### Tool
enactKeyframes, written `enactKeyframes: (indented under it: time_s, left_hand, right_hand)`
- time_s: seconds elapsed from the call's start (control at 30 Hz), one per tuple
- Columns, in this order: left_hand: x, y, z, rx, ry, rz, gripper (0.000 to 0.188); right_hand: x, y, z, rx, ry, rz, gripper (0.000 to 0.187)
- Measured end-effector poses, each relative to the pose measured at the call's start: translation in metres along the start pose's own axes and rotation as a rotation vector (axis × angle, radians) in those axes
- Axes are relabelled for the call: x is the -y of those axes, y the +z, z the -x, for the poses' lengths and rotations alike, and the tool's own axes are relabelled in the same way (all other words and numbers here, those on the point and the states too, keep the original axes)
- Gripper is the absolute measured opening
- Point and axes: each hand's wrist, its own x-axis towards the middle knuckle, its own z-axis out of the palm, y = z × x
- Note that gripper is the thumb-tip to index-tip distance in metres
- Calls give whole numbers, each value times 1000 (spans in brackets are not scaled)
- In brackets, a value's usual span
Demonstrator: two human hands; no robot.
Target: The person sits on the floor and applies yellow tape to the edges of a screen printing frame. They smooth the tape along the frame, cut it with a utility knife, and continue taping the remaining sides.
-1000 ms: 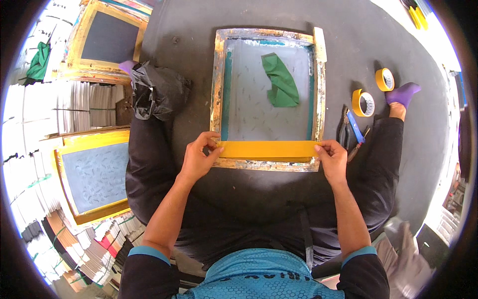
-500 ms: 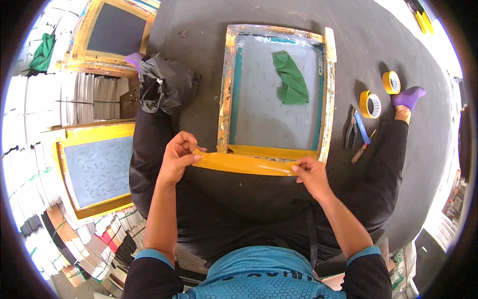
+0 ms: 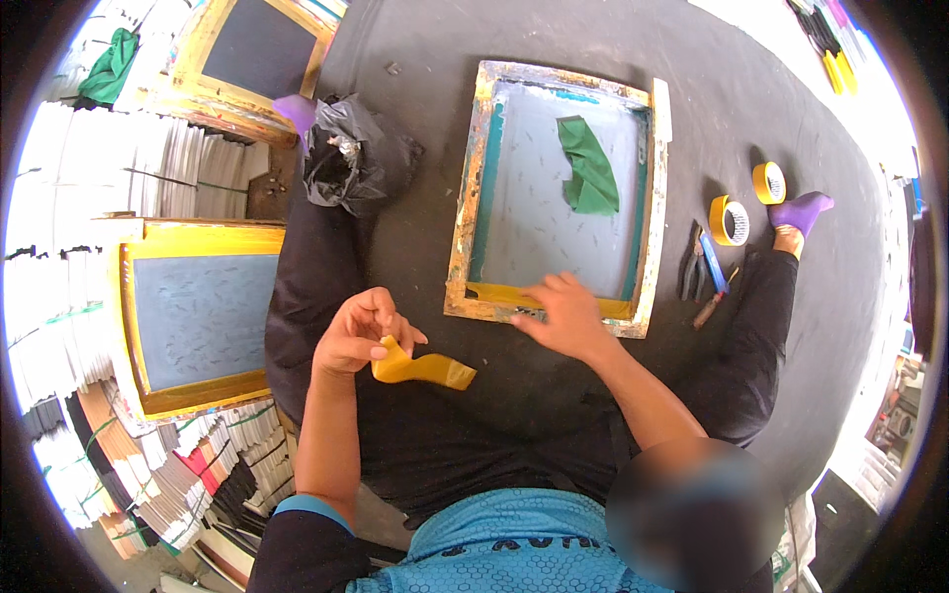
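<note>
A strip of yellow tape (image 3: 423, 370) dangles from my left hand (image 3: 364, 331), pinched at one end between thumb and fingers, its free end curling rightward. My right hand (image 3: 565, 314) is over the near edge of a paint-stained wooden screen printing frame (image 3: 461, 227), thumb and fingers apart and nothing seen in them. Whether it touches the frame, I cannot tell. Yellow tape lines the inside of that near edge, partly hidden by the hand. A folded green cloth (image 3: 590, 168) lies on the frame's grey mesh.
Two yellow tape rolls (image 3: 730, 221), pliers (image 3: 694, 270), a blue-handled tool (image 3: 712, 265) and a small reddish-handled tool (image 3: 712, 308) lie right of the frame. A black plastic bag (image 3: 356, 158) sits by my left foot. More screen frames (image 3: 203, 321) and stacked sheets (image 3: 84, 346) stand at left.
My right hand has let go of the tape and moved up to the frame's near edge. The strip, stretched between both hands before, now hangs from my left hand alone.
</note>
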Motion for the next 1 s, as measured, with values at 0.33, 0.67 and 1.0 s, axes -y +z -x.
enactKeyframes:
  time_s: [0.33,0.67,1.0]
  left_hand:
    - [10,3,-3,-22,-10,10,35]
    - [10,3,-7,-18,-24,14,32]
    - [14,5,-12,-31,-35,-17,32]
  right_hand:
    - [45,37,-28,118,6,80,65]
    - [39,50,-39,45,40,-55,61]
    - [48,57,-47,92,34,-62,61]
